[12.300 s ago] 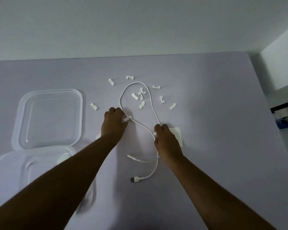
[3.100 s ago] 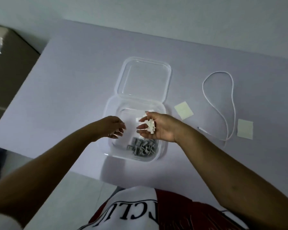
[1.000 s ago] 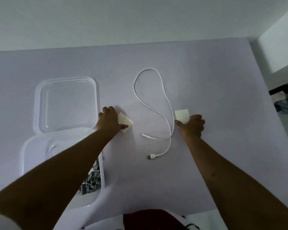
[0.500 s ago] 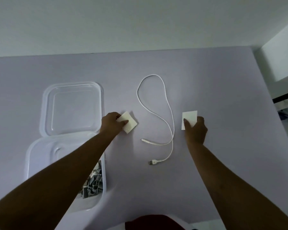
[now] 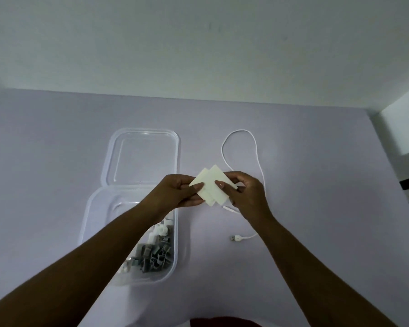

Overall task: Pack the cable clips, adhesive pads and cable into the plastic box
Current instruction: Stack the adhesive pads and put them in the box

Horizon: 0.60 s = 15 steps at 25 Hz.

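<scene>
Head view: left hand [image 5: 177, 192] and right hand [image 5: 246, 192] both pinch the two overlapped adhesive pads [image 5: 209, 178], grip tight on the edges, above the desk [image 5: 316, 185]. Plastic box [image 5: 87, 208] with cable clips [image 5: 151, 253] lies down-left, nearer left hand. Cable [image 5: 257, 156] lies right.
</scene>
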Tool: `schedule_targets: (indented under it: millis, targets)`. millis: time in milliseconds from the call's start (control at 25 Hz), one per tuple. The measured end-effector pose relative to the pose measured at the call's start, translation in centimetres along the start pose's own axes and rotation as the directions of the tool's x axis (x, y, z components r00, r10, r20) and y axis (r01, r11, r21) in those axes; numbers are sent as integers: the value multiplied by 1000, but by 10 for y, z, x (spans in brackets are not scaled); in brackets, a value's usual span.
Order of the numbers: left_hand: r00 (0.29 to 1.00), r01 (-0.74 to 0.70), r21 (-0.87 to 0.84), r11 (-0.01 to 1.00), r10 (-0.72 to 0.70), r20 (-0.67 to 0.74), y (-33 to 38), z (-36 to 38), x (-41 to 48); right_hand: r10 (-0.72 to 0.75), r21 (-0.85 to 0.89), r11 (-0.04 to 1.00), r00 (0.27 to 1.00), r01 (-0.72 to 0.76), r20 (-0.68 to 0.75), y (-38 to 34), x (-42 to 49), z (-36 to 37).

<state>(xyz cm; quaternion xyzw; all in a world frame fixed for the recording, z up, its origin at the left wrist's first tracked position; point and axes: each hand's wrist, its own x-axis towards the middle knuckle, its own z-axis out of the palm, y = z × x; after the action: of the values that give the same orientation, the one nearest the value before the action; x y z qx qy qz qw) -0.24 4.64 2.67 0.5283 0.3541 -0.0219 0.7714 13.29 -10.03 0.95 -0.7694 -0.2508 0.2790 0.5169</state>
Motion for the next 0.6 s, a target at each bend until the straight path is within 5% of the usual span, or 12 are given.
schedule_targets:
  millis: [320, 600]
  targets:
    - [979, -63, 34, 997, 68, -189, -20, -40, -55, 13, 1, 1000, 972, -13, 234, -15, -24, 62]
    - [839, -64, -157, 986, -32, -544, -57, -100, -103, 266, 71, 947, 887, -315, 377, -33, -35, 149]
